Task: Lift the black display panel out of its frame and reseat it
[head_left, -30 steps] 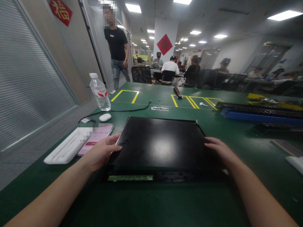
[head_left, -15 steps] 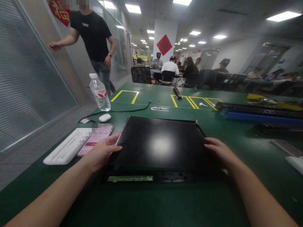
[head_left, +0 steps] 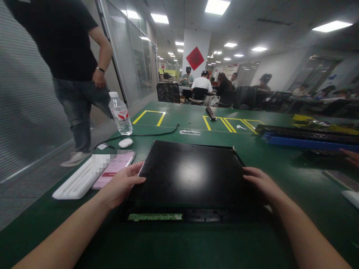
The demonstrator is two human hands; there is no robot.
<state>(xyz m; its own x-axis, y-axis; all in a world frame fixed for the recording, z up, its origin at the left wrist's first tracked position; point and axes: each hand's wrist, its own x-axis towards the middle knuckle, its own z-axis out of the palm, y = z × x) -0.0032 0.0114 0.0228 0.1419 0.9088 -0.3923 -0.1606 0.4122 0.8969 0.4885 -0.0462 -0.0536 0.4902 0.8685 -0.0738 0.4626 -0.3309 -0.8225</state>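
Observation:
A glossy black display panel lies in front of me, reflecting a ceiling light. Along its near side runs a black strip carrying a narrow green circuit board. My left hand grips the panel's left edge, thumb on the top face and fingers at the side. At the right edge my right hand holds it too, with its lower fingers hidden. The panel's near edge seems slightly raised over the strip; how far, I cannot tell.
On the left are a phone, a white tray, a white oval case, a water bottle and a black cable. Long blue and black parts lie right. Another person's hand shows there. A person walks at left.
The walking person has come closer and further left. Another person's hand has appeared at the right edge. My hands keep their hold on the panel, which has hardly moved.

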